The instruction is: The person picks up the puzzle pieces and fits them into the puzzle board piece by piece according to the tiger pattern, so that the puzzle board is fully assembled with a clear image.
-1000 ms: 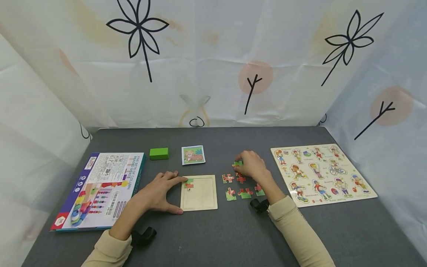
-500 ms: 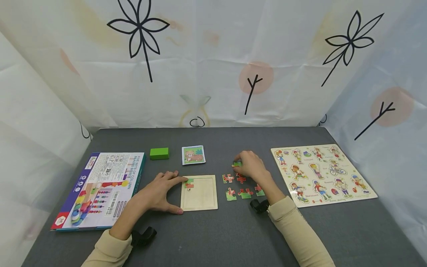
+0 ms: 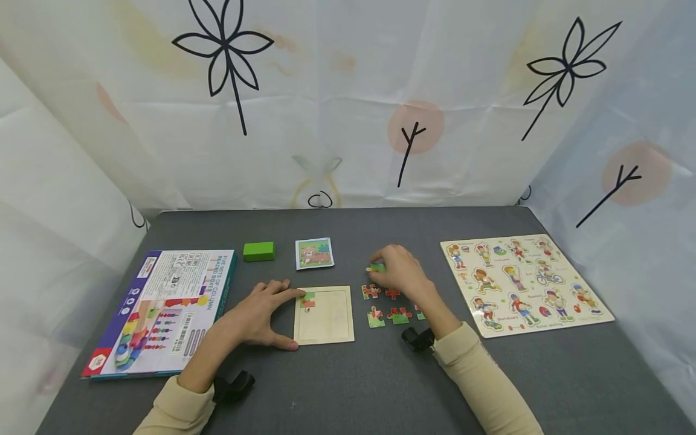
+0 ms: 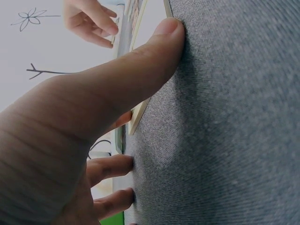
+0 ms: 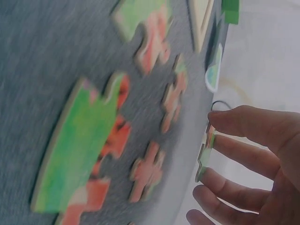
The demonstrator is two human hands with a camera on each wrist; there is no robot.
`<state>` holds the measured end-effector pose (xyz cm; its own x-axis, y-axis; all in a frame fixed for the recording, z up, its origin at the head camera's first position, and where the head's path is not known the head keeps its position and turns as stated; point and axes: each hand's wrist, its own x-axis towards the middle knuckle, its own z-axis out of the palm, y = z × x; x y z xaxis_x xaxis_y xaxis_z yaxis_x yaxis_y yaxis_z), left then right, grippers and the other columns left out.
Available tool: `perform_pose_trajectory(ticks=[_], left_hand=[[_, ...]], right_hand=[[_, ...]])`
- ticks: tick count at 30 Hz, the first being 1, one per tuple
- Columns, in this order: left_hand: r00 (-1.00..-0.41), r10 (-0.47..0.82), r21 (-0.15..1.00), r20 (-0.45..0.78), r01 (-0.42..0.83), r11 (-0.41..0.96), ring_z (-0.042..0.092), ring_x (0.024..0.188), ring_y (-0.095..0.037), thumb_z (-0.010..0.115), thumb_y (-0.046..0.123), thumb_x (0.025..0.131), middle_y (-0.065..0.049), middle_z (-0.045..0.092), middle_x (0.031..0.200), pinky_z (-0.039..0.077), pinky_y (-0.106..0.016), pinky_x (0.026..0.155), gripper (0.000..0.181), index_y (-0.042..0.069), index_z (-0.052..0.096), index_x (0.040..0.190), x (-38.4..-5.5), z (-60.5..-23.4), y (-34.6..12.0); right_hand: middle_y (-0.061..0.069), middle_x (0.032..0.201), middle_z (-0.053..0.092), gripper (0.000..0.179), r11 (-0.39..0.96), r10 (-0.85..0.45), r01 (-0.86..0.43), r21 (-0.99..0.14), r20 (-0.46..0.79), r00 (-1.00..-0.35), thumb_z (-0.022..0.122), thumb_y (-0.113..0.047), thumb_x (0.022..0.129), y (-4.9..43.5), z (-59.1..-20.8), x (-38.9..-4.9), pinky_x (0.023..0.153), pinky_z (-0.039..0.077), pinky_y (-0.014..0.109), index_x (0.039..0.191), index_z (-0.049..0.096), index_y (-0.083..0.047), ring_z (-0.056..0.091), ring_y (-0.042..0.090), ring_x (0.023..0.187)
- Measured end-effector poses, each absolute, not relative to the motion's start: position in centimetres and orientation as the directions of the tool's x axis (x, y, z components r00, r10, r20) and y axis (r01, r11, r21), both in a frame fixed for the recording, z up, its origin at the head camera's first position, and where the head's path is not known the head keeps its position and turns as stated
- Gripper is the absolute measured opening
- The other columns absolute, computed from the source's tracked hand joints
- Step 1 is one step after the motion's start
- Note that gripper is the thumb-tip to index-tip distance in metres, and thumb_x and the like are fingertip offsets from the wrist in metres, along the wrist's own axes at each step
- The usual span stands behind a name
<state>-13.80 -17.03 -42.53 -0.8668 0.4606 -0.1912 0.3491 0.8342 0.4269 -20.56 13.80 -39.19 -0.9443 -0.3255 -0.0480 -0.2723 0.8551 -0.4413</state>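
Note:
My left hand (image 3: 260,315) is spread along the left side of a square wooden puzzle board (image 3: 328,320). Its thumb touches the lower left corner, and a finger rests on the upper left one. A green and red jigsaw piece (image 3: 307,299) sits in the board's upper left corner. To the right, my right hand (image 3: 401,270) pinches a mostly green jigsaw piece (image 5: 205,157) between thumb and fingers, just off the table in the right wrist view. Several loose jigsaw pieces (image 3: 400,316) lie below that hand, some partly hidden by the wrist.
A picture card (image 3: 315,253) and a green block (image 3: 259,251) lie behind the board. A boxed set (image 3: 174,302) is at the left. At the right lies a larger board with figures (image 3: 527,284). A white patterned cloth (image 3: 348,121) hangs behind the table.
My right hand has moved a little left, carrying the green jigsaw piece off the spot above the other pieces. The left hand and the board stay where they were.

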Motion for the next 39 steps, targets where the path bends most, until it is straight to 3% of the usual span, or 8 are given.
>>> perform_pose_trajectory(ticks=[4,7,11,13,16,25,39], left_hand=[[-0.867,0.461,0.43,-0.191,0.349,0.833,0.04,0.138,-0.045,0.09,0.06,0.067,-0.02,0.04,0.161,0.046,-0.066,0.102,0.099,0.024,0.051,0.15,-13.8,-42.6,-17.1],[-0.868,0.459,0.432,-0.189,0.346,0.833,0.04,0.139,-0.046,0.09,0.061,0.067,-0.02,0.04,0.161,0.046,-0.066,0.102,0.099,0.024,0.051,0.15,-13.8,-42.6,-17.1],[-0.869,0.457,0.429,-0.191,0.345,0.835,0.039,0.139,-0.047,0.089,0.061,0.067,-0.021,0.039,0.161,0.045,-0.066,0.103,0.099,0.024,0.05,0.151,-13.8,-42.6,-17.1],[-0.869,0.456,0.429,-0.191,0.344,0.835,0.04,0.139,-0.047,0.089,0.061,0.067,-0.021,0.039,0.16,0.045,-0.066,0.103,0.099,0.024,0.051,0.15,-13.8,-42.6,-17.0],[-0.869,0.458,0.433,-0.188,0.345,0.833,0.04,0.138,-0.047,0.089,0.061,0.067,-0.021,0.04,0.161,0.045,-0.067,0.103,0.099,0.024,0.051,0.15,-13.8,-42.6,-17.0],[-0.867,0.467,0.431,-0.174,0.359,0.828,0.042,0.136,-0.048,0.089,0.062,0.066,-0.022,0.041,0.16,0.046,-0.068,0.1,0.099,0.024,0.052,0.15,-13.8,-42.6,-17.1],[-0.861,0.483,0.441,-0.16,0.376,0.815,0.042,0.136,-0.049,0.089,0.062,0.067,-0.023,0.041,0.159,0.046,-0.068,0.1,0.1,0.024,0.051,0.151,-13.8,-42.6,-17.3]], right_hand=[[0.017,0.123,0.073,0.028,0.841,-0.364,-0.318,-0.438,-0.023,-0.931,0.076,-0.017,0.091,12.9,-38.9,-19.9,0.073,0.056,0.042,0.114,0.077,-0.002,0.066,0.034,0.109],[0.016,0.119,0.075,0.026,0.831,-0.395,-0.358,-0.426,0.001,-0.919,0.077,-0.016,0.09,12.1,-38.7,-19.3,0.096,0.054,0.05,0.112,0.078,-0.002,0.065,0.035,0.12],[0.014,0.114,0.075,0.023,0.818,-0.422,-0.387,-0.425,0.014,-0.907,0.077,-0.015,0.089,11.0,-38.6,-18.6,0.082,0.056,0.044,0.109,0.079,-0.004,0.066,0.033,0.111],[0.014,0.111,0.075,0.021,0.815,-0.437,-0.404,-0.416,0.016,-0.899,0.077,-0.016,0.09,10.4,-38.6,-18.3,0.071,0.053,0.04,0.108,0.079,-0.005,0.067,0.032,0.107],[0.014,0.109,0.074,0.02,0.813,-0.458,-0.423,-0.399,0.008,-0.889,0.077,-0.017,0.09,9.6,-38.6,-17.8,0.065,0.049,0.035,0.107,0.08,-0.006,0.066,0.031,0.104],[0.013,0.104,0.073,0.021,0.779,-0.523,-0.476,-0.408,-0.004,-0.852,0.078,-0.018,0.089,7.8,-39.0,-16.9,0.068,0.05,0.037,0.106,0.08,-0.007,0.064,0.03,0.101],[0.005,0.104,0.074,0.021,0.788,-0.567,-0.53,-0.312,-0.036,-0.823,0.079,-0.026,0.09,5.1,-40.1,-16.1,0.066,0.052,0.031,0.108,0.08,-0.016,0.067,0.025,0.101]])
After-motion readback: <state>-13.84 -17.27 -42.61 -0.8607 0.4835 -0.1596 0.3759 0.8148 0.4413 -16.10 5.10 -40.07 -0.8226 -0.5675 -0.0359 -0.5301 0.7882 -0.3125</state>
